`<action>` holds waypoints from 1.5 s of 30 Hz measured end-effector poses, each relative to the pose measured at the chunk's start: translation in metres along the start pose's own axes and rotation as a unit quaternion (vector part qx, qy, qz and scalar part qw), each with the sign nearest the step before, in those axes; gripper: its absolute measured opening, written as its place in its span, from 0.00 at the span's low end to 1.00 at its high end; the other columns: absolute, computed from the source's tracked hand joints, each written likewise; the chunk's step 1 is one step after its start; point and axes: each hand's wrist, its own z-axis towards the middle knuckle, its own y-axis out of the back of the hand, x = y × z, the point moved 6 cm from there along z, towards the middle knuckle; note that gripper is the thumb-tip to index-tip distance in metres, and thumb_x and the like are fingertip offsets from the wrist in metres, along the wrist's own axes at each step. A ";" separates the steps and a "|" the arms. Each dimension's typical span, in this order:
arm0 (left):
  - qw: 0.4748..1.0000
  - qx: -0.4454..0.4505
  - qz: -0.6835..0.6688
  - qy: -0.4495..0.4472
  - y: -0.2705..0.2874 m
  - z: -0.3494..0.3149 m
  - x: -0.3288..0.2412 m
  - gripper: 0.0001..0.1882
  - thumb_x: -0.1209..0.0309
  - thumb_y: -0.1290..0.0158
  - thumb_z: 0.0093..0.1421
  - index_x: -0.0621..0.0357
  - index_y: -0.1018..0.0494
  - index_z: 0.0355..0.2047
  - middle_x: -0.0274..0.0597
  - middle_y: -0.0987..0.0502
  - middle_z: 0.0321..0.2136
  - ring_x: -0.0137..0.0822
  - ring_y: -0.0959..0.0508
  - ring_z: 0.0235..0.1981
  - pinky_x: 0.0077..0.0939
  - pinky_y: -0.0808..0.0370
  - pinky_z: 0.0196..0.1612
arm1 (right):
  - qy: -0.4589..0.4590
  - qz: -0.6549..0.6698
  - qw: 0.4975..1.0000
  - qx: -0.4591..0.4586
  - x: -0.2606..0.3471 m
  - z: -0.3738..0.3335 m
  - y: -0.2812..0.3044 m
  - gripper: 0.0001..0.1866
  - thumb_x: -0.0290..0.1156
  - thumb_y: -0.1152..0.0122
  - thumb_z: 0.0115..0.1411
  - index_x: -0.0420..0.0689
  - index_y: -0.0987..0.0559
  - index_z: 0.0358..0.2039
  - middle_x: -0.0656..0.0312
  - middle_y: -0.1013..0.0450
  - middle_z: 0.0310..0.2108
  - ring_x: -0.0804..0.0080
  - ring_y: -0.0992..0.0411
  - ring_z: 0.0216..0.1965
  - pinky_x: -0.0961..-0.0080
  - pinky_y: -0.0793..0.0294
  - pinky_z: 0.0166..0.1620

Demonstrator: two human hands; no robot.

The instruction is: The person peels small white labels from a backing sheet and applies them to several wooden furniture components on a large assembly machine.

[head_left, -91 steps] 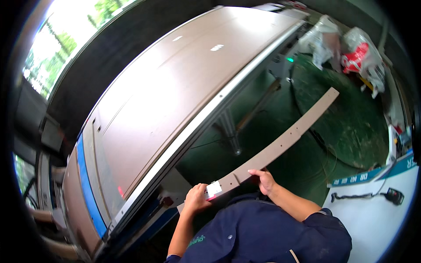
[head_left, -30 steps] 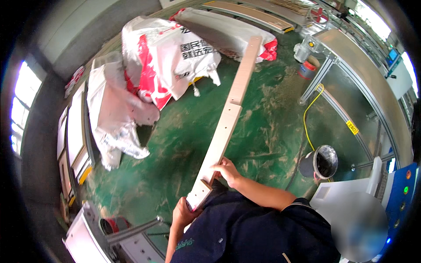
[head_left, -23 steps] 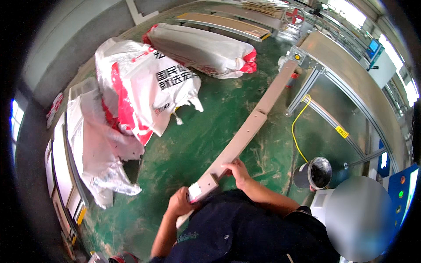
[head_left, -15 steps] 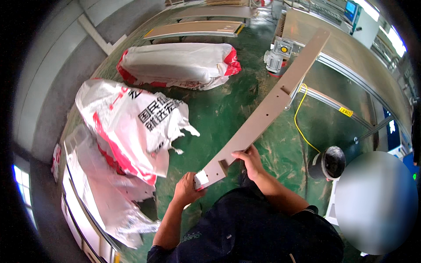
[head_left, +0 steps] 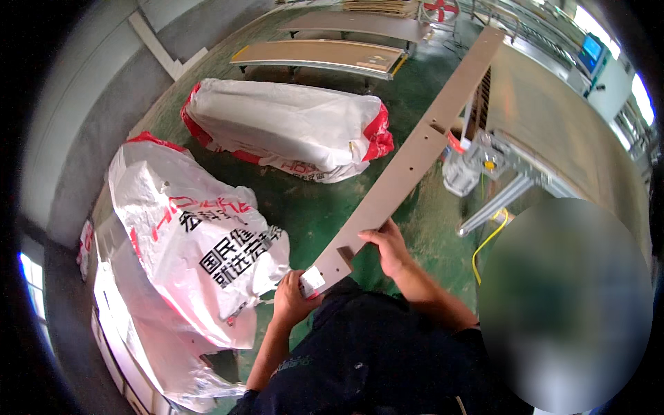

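Note:
A long, narrow tan board (head_left: pixel 387 194) with small holes and notches along one edge slants from my waist up toward the far right. My left hand (head_left: pixel 292 299) grips its near end, beside a white label (head_left: pixel 312 279) stuck on the surface. Further up, my right hand (head_left: pixel 387 249) holds the board by its right edge near a notch, thumb on top and fingers hidden underneath. The far end of the board is raised in the air, in front of the conveyor table's corner.
White and red plastic wrapping (head_left: pixel 200 242) lies crumpled at the left. Behind it rests a long wrapped bundle (head_left: pixel 277 124). Low platforms (head_left: pixel 318 55) stand at the back. On the right are a conveyor table (head_left: pixel 567 124), its motor (head_left: pixel 462 169) and a yellow cable (head_left: pixel 487 245).
My view has shifted, bringing the conveyor table and motor lower in the picture. The board has swung slightly left at its far end, both hands still on it.

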 end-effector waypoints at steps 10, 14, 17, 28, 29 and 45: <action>0.989 0.114 -0.047 -0.076 -0.082 0.335 -0.009 0.32 0.62 0.32 0.42 0.58 0.30 0.46 0.49 0.25 0.39 0.52 0.25 0.46 0.43 0.28 0.49 | 0.040 -0.012 0.995 -0.090 0.065 0.263 0.112 0.20 0.17 0.38 0.52 0.42 0.29 0.46 0.62 0.27 0.39 0.69 0.28 0.43 0.71 0.29 0.46; 0.967 0.193 -0.042 -0.161 -0.101 0.499 -0.052 0.34 0.60 0.32 0.40 0.58 0.29 0.47 0.50 0.25 0.42 0.52 0.25 0.47 0.42 0.27 0.49 | 0.057 0.003 0.977 -0.203 0.125 0.355 0.162 0.17 0.19 0.39 0.54 0.44 0.28 0.45 0.63 0.27 0.40 0.70 0.28 0.43 0.70 0.29 0.46; 0.948 0.246 -0.042 -0.198 -0.102 0.605 -0.109 0.32 0.60 0.32 0.41 0.58 0.29 0.46 0.51 0.25 0.40 0.54 0.24 0.44 0.42 0.27 0.48 | 0.162 -0.247 0.938 -0.180 0.184 0.405 0.189 0.20 0.20 0.39 0.55 0.42 0.29 0.49 0.61 0.27 0.43 0.66 0.27 0.45 0.68 0.28 0.48; 0.956 0.231 -0.011 -0.178 -0.182 0.910 -0.158 0.30 0.64 0.32 0.42 0.58 0.30 0.45 0.50 0.26 0.39 0.52 0.26 0.42 0.44 0.28 0.46 | 0.045 0.055 0.963 -0.259 0.265 0.685 0.291 0.24 0.21 0.34 0.51 0.42 0.29 0.50 0.61 0.26 0.39 0.66 0.27 0.42 0.68 0.30 0.50; 0.960 0.238 -0.012 -0.147 -0.189 0.927 -0.158 0.31 0.63 0.32 0.43 0.58 0.30 0.46 0.50 0.26 0.40 0.52 0.26 0.43 0.43 0.28 0.47 | 0.023 0.041 0.970 -0.237 0.273 0.720 0.301 0.25 0.21 0.34 0.51 0.42 0.29 0.50 0.61 0.26 0.39 0.66 0.27 0.42 0.69 0.30 0.50; 0.955 0.295 -0.023 0.037 -0.308 1.278 -0.218 0.35 0.49 0.34 0.45 0.58 0.30 0.46 0.54 0.23 0.44 0.54 0.23 0.47 0.42 0.26 0.50 | -0.124 -0.102 0.972 -0.172 0.378 1.166 0.448 0.21 0.25 0.37 0.54 0.45 0.29 0.49 0.63 0.27 0.40 0.69 0.27 0.42 0.65 0.25 0.42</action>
